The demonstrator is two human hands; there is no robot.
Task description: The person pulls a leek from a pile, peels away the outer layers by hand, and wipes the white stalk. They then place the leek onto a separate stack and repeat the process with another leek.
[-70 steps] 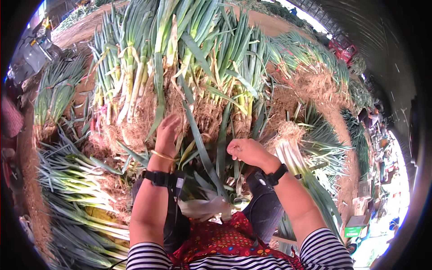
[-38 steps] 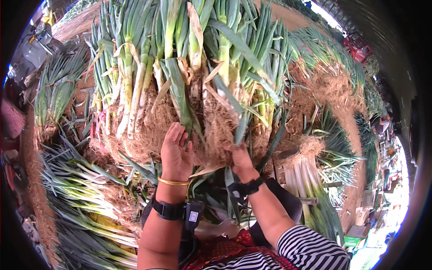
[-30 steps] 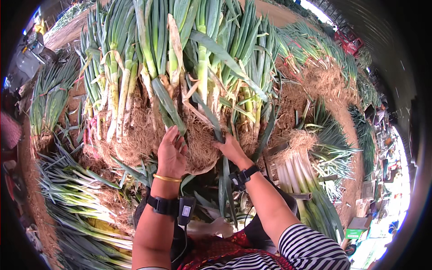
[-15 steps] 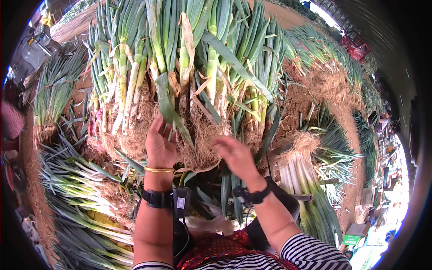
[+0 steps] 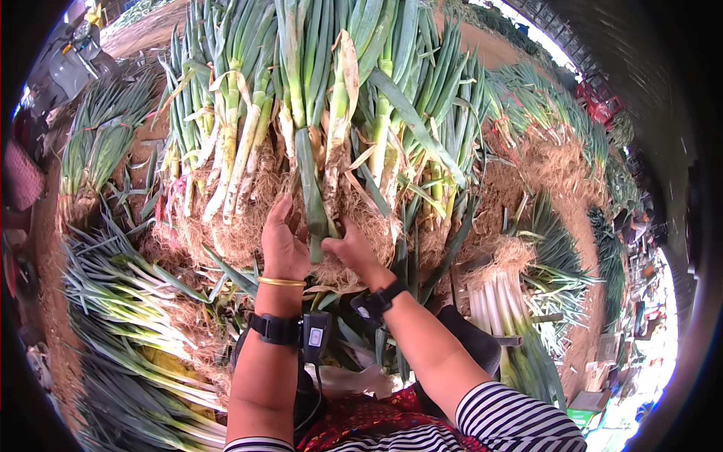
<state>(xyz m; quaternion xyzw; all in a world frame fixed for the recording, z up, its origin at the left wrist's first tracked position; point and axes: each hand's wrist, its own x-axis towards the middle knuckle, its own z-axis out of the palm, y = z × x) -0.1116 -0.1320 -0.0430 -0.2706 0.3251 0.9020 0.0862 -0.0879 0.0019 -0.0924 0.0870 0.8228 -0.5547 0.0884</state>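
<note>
A thick bunch of leeks [image 5: 301,90] stands upright before me, green leaves up and pale, muddy stems ending in tangled roots [image 5: 241,233]. One broad leek leaf [image 5: 310,184] hangs down the front, its lower end between my hands. My left hand [image 5: 286,245] is at the roots left of this leaf, palm turned inward, fingers extended upward and slightly apart. From the right, my right hand [image 5: 352,252] has its thumb against the leaf's lower end. Its fingers curl in by the leaf and roots, partly hidden there.
More leeks lie at the left [image 5: 135,324], with a tied bundle [image 5: 102,143] behind them. On the right, a bundle [image 5: 501,294] lies roots away from me. Further tied bundles [image 5: 538,113] are at the back right, and a green box [image 5: 584,418] sits at the lower right.
My right hand has moved left and inward to the leaf's lower end. The hanging leaf has turned and now looks narrower and straighter. My left hand has moved slightly right, and the whole view has shifted.
</note>
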